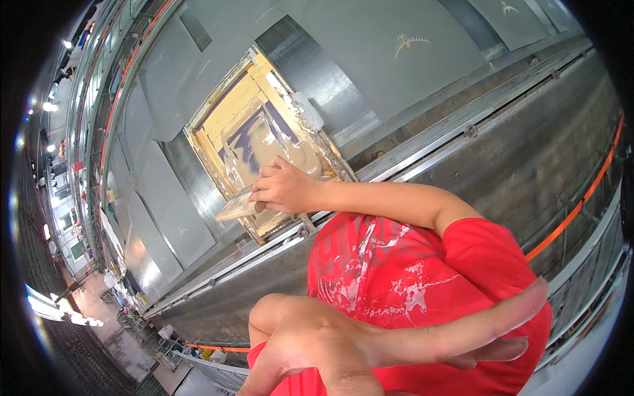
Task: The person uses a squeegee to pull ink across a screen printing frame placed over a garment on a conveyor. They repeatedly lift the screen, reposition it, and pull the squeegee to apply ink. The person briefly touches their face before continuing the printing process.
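My right hand (284, 188) reaches leftward across the picture, its fingers closed around a flat, pale squeegee (239, 206) smeared with ink. The squeegee hangs over the near left edge of a screen-printing frame (218, 119). This frame has a yellow-taped border, and grey-beige ink (254, 148) is spread wetly over its dark purple mesh. My left hand (343, 340) is raised very close at the bottom, with its long fingers stretched out to the right. Nothing shows in it. Part of the left hand is cut off by the lower edge.
Under the frame runs a long printing table with grey panels (422, 72), some bearing a pale skeleton-like print (408, 43). A metal rail (422, 168) lines its near edge. An orange strip (574, 214) curves along the right side. My red shirt (396, 277) has ink stains.
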A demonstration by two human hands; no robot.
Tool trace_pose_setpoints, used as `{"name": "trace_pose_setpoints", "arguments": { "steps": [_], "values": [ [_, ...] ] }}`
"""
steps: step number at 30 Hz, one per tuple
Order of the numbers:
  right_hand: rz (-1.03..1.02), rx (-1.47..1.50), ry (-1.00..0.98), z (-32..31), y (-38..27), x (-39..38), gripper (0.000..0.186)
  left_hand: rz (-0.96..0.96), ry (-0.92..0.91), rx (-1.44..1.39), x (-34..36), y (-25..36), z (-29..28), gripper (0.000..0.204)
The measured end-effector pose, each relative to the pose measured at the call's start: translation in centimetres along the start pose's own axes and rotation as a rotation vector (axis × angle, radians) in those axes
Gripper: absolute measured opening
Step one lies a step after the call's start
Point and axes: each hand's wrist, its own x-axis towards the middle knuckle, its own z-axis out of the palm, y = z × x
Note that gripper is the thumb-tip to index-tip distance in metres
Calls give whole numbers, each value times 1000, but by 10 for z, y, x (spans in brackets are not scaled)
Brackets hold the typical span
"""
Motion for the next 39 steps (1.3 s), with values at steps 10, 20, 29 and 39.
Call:
{"name": "trace_pose_setpoints", "arguments": {
  "steps": [10, 20, 29, 39],
  "values": [
    [-15, -6, 22, -2, -5, 5, 26, 0, -76, -12, -5, -5, -10, 78],
    [-12, -5, -15, -5, -5, 5, 28, 181, -233, 16, -3, -25, -26, 79],
    [2, 45, 18, -7, -1, 2, 29, -93, 90, -103, -9, -8, -3, 69],
    [-33, 26, 34, -5, -7, 6, 29, -339, 122, 109, 24, 32, -44, 36]
  ]
}}
